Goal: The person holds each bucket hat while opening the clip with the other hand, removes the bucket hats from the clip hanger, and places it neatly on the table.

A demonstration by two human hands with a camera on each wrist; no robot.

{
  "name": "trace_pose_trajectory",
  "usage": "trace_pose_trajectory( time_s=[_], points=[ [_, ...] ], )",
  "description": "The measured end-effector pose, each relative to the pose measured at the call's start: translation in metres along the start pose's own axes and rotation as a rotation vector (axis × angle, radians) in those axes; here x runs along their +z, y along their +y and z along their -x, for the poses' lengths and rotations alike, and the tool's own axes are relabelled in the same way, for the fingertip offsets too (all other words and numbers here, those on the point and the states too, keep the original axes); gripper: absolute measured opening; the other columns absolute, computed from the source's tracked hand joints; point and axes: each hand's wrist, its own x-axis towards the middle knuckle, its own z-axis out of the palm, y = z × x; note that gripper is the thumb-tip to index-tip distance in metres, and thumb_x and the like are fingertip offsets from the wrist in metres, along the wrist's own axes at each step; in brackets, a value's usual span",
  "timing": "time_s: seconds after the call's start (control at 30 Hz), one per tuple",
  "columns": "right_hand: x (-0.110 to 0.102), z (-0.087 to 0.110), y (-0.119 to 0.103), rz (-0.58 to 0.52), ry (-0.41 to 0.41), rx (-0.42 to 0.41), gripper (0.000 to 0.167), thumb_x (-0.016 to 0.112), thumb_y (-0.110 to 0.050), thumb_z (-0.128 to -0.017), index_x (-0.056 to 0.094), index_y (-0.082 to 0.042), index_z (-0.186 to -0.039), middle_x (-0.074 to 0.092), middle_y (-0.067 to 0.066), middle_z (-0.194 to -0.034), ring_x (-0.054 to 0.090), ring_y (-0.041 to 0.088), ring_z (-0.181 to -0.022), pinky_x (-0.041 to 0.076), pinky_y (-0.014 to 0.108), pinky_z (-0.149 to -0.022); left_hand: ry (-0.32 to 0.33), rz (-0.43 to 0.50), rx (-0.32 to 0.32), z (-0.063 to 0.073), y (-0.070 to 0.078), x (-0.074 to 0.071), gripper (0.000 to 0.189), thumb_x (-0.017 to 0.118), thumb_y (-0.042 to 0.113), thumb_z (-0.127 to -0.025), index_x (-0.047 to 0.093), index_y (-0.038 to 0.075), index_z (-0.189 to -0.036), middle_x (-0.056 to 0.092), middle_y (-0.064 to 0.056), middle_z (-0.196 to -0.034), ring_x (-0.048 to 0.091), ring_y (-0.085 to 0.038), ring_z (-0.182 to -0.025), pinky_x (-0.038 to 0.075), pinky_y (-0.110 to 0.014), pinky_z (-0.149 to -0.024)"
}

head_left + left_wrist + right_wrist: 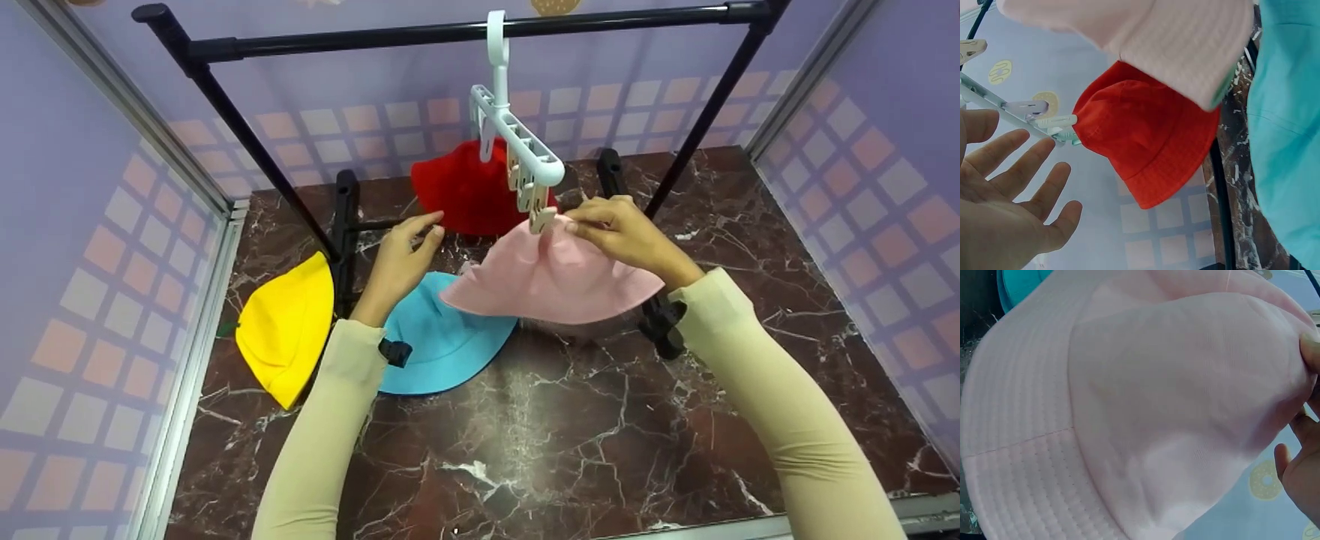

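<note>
My right hand [622, 234] pinches the crown of a pink bucket hat [551, 281], thumb on one side and fingers behind in the right wrist view. At the hat's top, a beige clip [541, 220] at the near end of a pale hanger [517, 135] is on the fabric. My left hand [401, 259] is held left of the pink hat with nothing in it; the left wrist view shows its fingers [1050, 191] spread and slightly bent. Behind, a red bucket hat [1140, 135] hangs from a clip [1057, 121] on the same hanger.
The hanger hooks over a black rack's top bar [360, 40]. A blue bucket hat [442, 356] lies on the dark marbled surface [525, 465] below my left hand. At the left, a yellow bucket hat [281, 322] lies beside the rack's foot. Tiled-pattern walls [97, 247] enclose three sides.
</note>
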Motion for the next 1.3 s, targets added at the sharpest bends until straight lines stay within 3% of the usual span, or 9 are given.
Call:
trace_pose_trajectory(
  time_s=[0.2,0.47,0.6,0.87,1.1,1.3],
  points=[
    [-0.004,0.011,0.001,-0.014,-0.031,-0.027,0.020,0.065,-0.002,-0.088,0.074,-0.003,-0.106,0.074,0.011,-0.094,0.061,0.014,-0.080,0.043,0.017,-0.072,0.005,0.000,-0.006,0.008,-0.010,0.000,0.045,0.049,0.032,-0.101,0.052,0.006,-0.137,0.052,-0.014,-0.141,0.045,-0.030,-0.133,0.034,-0.040,-0.112],
    [-0.009,0.027,0.002,0.005,-0.078,-0.021,0.018,0.066,-0.002,-0.087,0.074,-0.003,-0.103,0.073,0.009,-0.092,0.061,0.007,-0.081,0.042,0.018,-0.074,-0.013,0.033,-0.034,0.015,-0.017,-0.002,0.043,0.048,0.028,-0.102,0.050,0.007,-0.139,0.049,-0.014,-0.143,0.044,-0.030,-0.134,0.036,-0.039,-0.111],
    [-0.009,0.035,0.004,0.018,-0.104,-0.034,0.018,0.066,-0.001,-0.087,0.075,-0.003,-0.103,0.073,0.009,-0.091,0.062,0.010,-0.078,0.043,0.019,-0.071,0.002,0.030,-0.040,0.017,-0.019,-0.002,0.043,0.048,0.028,-0.101,0.051,0.006,-0.138,0.050,-0.014,-0.143,0.045,-0.030,-0.133,0.040,-0.040,-0.108],
    [-0.006,0.052,0.004,0.026,-0.177,0.060,0.019,0.065,-0.005,-0.088,0.074,-0.007,-0.105,0.073,0.007,-0.095,0.056,0.011,-0.081,0.037,0.026,-0.080,0.024,0.020,-0.049,0.021,-0.023,-0.002,0.041,0.049,0.025,-0.102,0.053,0.005,-0.137,0.052,-0.015,-0.141,0.046,-0.031,-0.132,0.041,-0.040,-0.107],
    [-0.005,0.062,0.005,0.020,-0.221,0.047,0.019,0.065,-0.005,-0.089,0.074,-0.006,-0.105,0.073,0.006,-0.093,0.053,0.005,-0.074,0.038,0.024,-0.076,0.011,0.016,-0.058,0.022,-0.025,-0.004,0.042,0.048,0.027,-0.102,0.052,0.006,-0.138,0.051,-0.014,-0.142,0.045,-0.030,-0.133,0.041,-0.040,-0.107],
    [-0.005,0.068,0.009,0.002,-0.252,0.066,0.019,0.064,-0.004,-0.089,0.074,-0.005,-0.106,0.074,0.007,-0.096,0.058,0.005,-0.082,0.042,0.023,-0.080,0.010,0.015,-0.081,0.023,-0.027,-0.006,0.040,0.048,0.026,-0.102,0.053,0.008,-0.138,0.051,-0.013,-0.142,0.046,-0.029,-0.132,0.042,-0.042,-0.105]
  ],
)
